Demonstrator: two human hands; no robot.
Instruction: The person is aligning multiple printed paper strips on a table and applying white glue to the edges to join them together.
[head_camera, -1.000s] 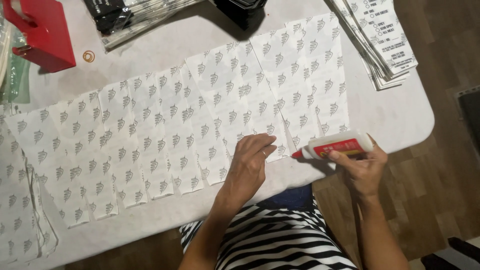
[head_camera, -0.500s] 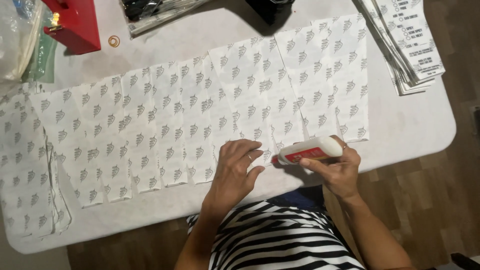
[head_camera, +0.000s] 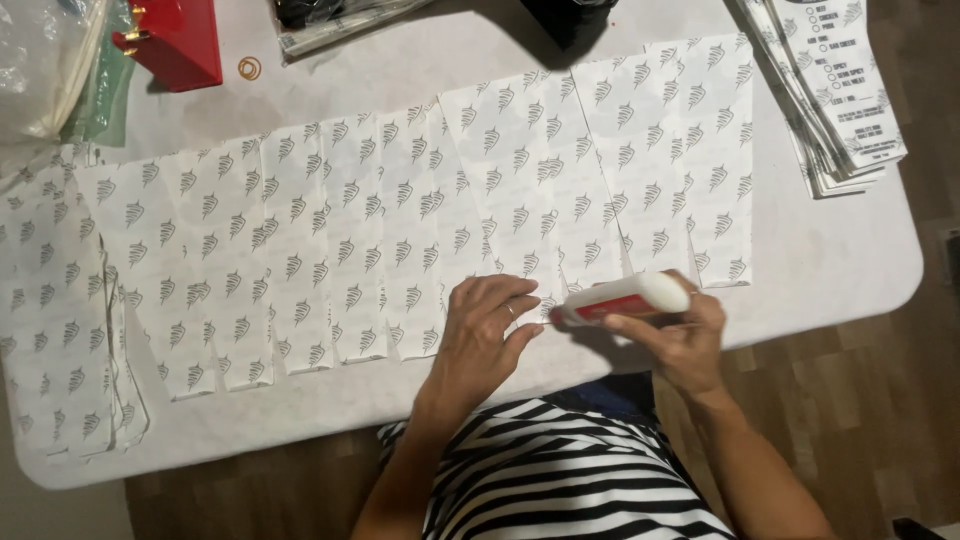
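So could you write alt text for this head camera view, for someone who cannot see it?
A right hand holds a white and red glue stick to the edge of patterned paper sheets overlapped in a row on a white table, while the left hand presses the paper flat.

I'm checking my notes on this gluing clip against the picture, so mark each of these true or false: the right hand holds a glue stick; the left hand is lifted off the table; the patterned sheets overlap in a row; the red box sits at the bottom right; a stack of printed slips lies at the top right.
1. The right hand holds a glue stick. True.
2. The left hand is lifted off the table. False: it lies flat on the patterned sheets.
3. The patterned sheets overlap in a row. True.
4. The red box sits at the bottom right. False: it is at the top left.
5. A stack of printed slips lies at the top right. True.
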